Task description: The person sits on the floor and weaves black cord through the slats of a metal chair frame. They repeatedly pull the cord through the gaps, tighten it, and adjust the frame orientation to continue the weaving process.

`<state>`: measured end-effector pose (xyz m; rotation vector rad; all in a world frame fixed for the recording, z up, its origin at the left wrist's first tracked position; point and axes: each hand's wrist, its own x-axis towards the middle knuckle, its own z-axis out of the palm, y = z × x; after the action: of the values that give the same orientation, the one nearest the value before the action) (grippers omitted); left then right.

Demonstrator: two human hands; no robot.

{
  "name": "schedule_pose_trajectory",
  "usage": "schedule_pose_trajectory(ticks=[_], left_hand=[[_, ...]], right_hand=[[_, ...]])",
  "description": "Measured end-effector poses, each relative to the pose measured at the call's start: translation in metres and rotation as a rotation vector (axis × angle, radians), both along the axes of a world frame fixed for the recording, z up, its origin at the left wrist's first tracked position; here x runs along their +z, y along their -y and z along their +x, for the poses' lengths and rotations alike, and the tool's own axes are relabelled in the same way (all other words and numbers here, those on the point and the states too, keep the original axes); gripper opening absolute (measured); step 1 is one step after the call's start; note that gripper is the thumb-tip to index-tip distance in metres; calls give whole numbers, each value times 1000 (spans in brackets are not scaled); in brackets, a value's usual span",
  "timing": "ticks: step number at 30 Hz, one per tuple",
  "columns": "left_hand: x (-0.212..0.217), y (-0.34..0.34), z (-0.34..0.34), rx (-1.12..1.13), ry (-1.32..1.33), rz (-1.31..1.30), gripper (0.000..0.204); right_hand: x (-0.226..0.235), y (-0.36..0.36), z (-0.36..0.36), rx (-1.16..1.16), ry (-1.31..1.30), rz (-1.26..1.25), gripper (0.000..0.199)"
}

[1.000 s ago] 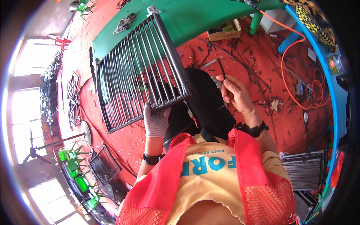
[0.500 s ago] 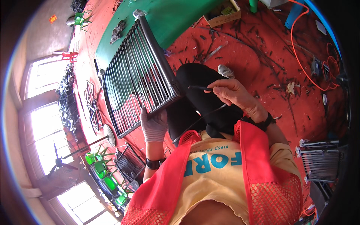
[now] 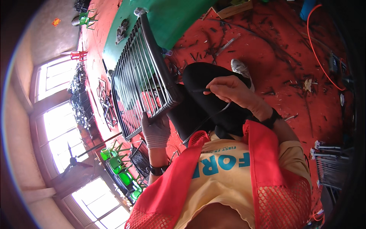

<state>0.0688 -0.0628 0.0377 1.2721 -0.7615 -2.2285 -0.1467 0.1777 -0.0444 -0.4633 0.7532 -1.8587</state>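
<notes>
A black frame (image 3: 154,57) strung with many parallel strips stands tilted on the left, leaning against my legs. My left hand (image 3: 156,129), in a pale striped glove, grips its lower rail, thumb over the near side and fingers partly hidden behind it. To the right, above my thigh, my bare right hand (image 3: 230,91) is closed in a pinch around a thin dark strip (image 3: 197,90). The strip's end points left toward the frame's lower corner, apart from it. A thin length of strip (image 3: 219,111) also hangs below this hand across my lap.
A green sheet (image 3: 171,19) lies beyond the frame, bearing a crumpled dark item (image 3: 122,31). Dark scraps litter the red floor (image 3: 274,65). A cardboard box (image 3: 232,10) stands far ahead. An orange hose (image 3: 314,49) and another strung frame (image 3: 329,164) are right; green chairs (image 3: 116,166) and a fan (image 3: 74,162) left.
My right hand has shifted left with the strip, nearer the frame. My left hand keeps its hold on the rail. The whole view has turned slightly.
</notes>
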Motion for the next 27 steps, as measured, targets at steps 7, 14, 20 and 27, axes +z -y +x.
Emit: schedule_pose_trajectory(ticks=[7, 14, 20, 27], left_hand=[[33, 3, -4, -157, 101, -273, 36], [-10, -5, -6, -203, -193, 312, 39], [-95, -47, -43, -231, -228, 121, 41], [-62, -73, -35, -1149, -29, -57, 42]], right_hand=[[15, 20, 7, 66, 71, -73, 20], [-2, 10, 0, -75, 58, 67, 22], [-7, -49, -6, -268, 88, 197, 23], [9, -45, 39, -157, -109, 399, 19]])
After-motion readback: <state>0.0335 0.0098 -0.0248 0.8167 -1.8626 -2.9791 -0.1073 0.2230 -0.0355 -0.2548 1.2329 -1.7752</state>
